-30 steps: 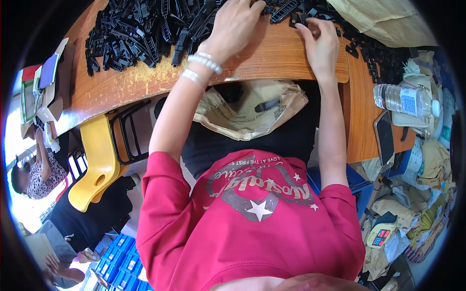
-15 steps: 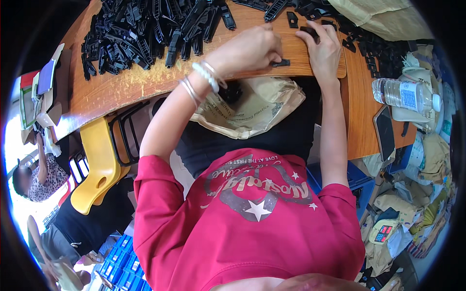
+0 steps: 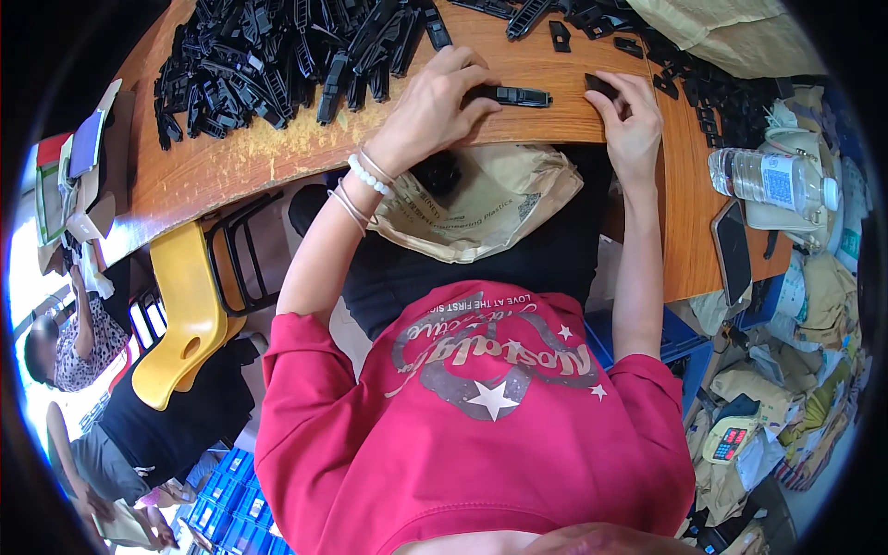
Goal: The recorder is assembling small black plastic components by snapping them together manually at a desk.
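My left hand [image 3: 442, 104] is over the wooden table with its fingers closed around one end of a long, narrow black plastic part [image 3: 523, 96]. The part lies flat and points right, toward my other hand. Between the thumb and fingers of my right hand [image 3: 635, 125], near the table's right end, is a small dark plastic piece [image 3: 601, 87]. A gap separates the two pieces. Beyond my left hand spreads a big pile of long black plastic parts [image 3: 268, 69]. Small black pieces [image 3: 560, 37] lie beyond my right hand.
An open brown paper bag [image 3: 481, 242] rests on my lap under the table edge, dark parts inside. At right are more small black pieces [image 3: 708, 116], a clear water bottle [image 3: 768, 178] and a phone [image 3: 732, 252]. A yellow chair [image 3: 190, 305] and people are at left.
My left hand has moved left, and more of the long black part now shows. My right hand has shifted slightly right and nearer to me, with the small piece still in it.
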Demonstrator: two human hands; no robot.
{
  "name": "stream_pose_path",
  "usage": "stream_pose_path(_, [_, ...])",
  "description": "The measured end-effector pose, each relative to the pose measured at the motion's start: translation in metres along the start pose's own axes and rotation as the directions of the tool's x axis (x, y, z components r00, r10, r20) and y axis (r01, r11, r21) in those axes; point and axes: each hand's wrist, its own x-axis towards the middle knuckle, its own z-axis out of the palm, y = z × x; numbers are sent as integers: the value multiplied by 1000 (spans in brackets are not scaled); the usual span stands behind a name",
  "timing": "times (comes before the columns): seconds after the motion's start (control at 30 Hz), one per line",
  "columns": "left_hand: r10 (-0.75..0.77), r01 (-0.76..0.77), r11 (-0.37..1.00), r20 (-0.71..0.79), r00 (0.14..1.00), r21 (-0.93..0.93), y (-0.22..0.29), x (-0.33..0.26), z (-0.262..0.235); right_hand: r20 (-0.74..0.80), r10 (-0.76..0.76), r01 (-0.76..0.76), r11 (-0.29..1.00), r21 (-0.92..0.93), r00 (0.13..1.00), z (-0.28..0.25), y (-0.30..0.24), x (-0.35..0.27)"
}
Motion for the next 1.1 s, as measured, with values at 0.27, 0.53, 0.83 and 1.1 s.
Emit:
stream_pose_path(0.27, [12,-11,999,-28,1000,35,-1,-6,2,241,-9,-52,968,245,971,11,-35,-7])
stream_pose_path(0.53, [81,-80,996,-31,996,31,-1,-4,1,224,-9,-50,965,258,975,17,-28,-5])
stream_pose_path(0.83, [21,-20,999,-47,999,36,4,-4,1,237,-94,20,955,296,967,20,-16,4])
stream_pose_path(1.1, [3,-3,999,12,1000,-43,3,-5,0,240,-135,52,945,322,962,30,-25,1])
